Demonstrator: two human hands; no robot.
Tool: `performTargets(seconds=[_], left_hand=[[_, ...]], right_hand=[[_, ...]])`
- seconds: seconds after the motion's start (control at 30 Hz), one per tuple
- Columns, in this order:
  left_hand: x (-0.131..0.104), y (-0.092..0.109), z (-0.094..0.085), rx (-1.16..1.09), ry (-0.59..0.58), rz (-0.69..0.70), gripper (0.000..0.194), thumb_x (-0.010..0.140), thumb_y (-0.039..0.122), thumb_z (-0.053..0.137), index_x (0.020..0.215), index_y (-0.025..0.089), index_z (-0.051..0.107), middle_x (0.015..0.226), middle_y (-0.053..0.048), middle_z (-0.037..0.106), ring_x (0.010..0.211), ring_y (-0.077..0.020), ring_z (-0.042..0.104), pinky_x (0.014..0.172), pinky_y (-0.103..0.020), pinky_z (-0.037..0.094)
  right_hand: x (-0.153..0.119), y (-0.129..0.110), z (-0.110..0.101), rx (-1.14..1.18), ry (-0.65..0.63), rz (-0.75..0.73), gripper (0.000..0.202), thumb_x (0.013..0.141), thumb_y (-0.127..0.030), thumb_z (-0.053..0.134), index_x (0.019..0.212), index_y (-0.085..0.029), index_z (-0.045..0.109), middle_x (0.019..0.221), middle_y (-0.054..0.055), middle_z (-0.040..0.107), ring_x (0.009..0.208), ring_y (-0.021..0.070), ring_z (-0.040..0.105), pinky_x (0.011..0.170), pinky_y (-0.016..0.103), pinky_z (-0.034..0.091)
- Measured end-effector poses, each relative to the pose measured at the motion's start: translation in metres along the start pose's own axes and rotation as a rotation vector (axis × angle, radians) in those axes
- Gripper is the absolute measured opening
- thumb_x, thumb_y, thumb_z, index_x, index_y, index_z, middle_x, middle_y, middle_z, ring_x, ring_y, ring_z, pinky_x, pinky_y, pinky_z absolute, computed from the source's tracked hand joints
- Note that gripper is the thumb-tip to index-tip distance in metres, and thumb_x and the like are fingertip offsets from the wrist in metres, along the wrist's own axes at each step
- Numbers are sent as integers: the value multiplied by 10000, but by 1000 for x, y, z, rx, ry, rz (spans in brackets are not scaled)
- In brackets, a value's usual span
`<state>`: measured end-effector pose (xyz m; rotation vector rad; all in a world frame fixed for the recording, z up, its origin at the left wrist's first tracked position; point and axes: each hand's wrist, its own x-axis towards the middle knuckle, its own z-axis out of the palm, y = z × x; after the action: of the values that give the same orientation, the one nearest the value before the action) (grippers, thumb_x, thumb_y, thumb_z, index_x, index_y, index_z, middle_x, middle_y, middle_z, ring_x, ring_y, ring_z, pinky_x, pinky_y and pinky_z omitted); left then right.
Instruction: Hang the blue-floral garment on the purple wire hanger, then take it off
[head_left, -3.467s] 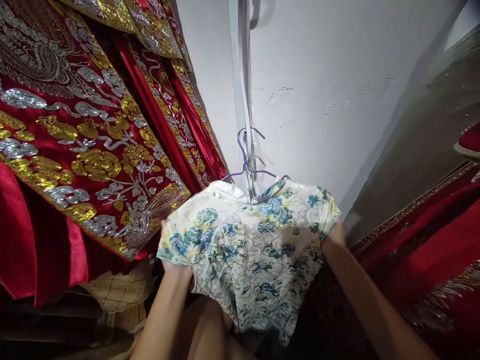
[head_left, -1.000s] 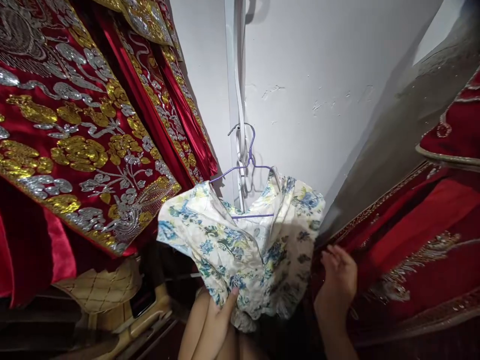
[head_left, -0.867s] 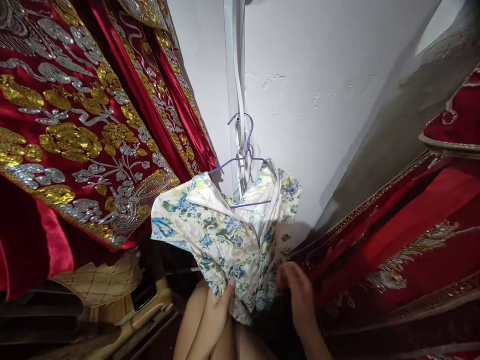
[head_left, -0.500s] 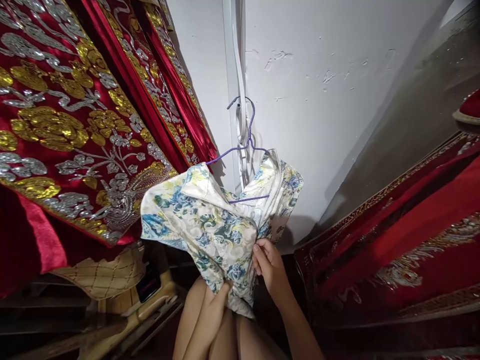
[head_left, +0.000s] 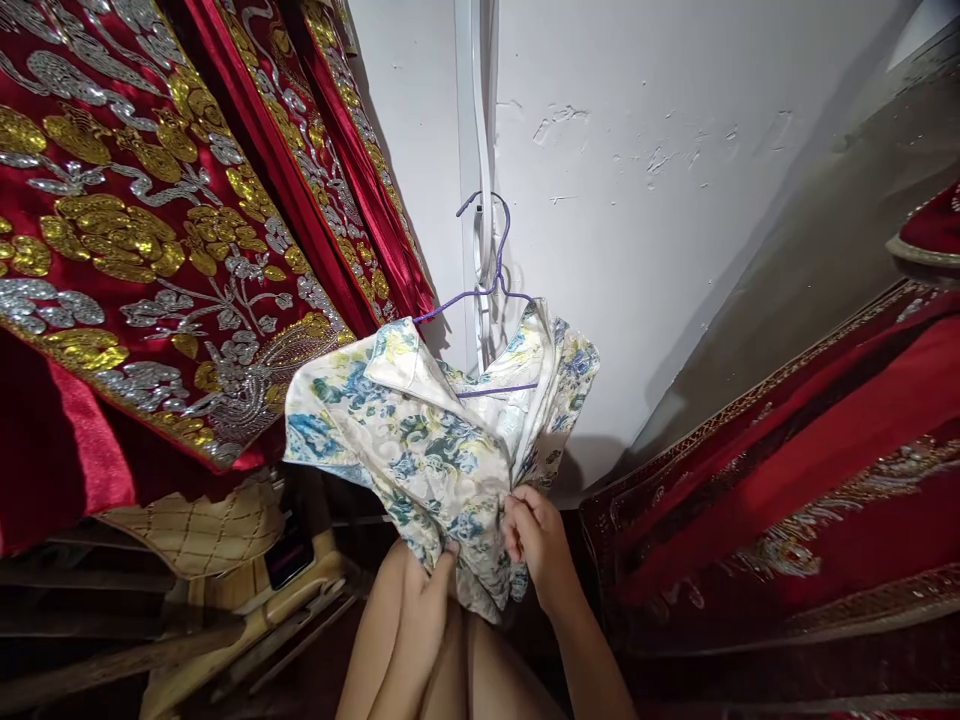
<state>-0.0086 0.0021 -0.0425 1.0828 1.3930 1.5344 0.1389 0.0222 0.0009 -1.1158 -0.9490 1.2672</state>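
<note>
A floral shirt (head_left: 442,450) in white, blue, green and yellow hangs with its collar open on a purple hanger (head_left: 498,270). The hanger's hook goes round a white strap or cable against the wall. My right hand (head_left: 534,525) pinches the shirt's front edge below the collar, thumb against the fingers. Lower down and to the left, my left hand (head_left: 431,600) grips the shirt's lower part, thumb on top and most fingers hidden. The shirt's bottom falls over my knees.
Red cloth (head_left: 150,250) with gold and silver sequin flowers hangs at the left. Below it stands a wooden chair (head_left: 300,590) with a quilted cushion (head_left: 202,530) and a dark phone-like object (head_left: 291,562). More red embroidered cloth (head_left: 825,480) is at the right, beside the white wall (head_left: 637,250).
My left hand has moved slightly up, its thumb now showing on the cloth. The right hand still pinches the front edge, a little lower. The shirt has shifted slightly.
</note>
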Motion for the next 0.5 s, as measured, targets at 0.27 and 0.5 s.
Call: performTargets(seconds=[0.27, 0.5], left_hand=[[-5, -1, -2, 251, -64, 595, 536, 836, 213, 727, 1324, 242, 507, 1238, -110, 585, 1138, -252, 610, 988, -410, 507], [6, 5, 14, 257, -315, 383, 148, 965, 277, 506, 852, 191, 548, 747, -9, 586, 725, -163, 586, 659, -255, 464]], right_hand=[[-29, 9, -3, -46, -30, 114, 264, 784, -366, 613, 616, -216, 475, 396, -73, 464, 333, 57, 307, 401, 217, 241], [-30, -5, 28, -19, -100, 75, 300, 761, -427, 681, 633, -189, 550, 416, -39, 527, 334, 67, 353, 384, 215, 237]])
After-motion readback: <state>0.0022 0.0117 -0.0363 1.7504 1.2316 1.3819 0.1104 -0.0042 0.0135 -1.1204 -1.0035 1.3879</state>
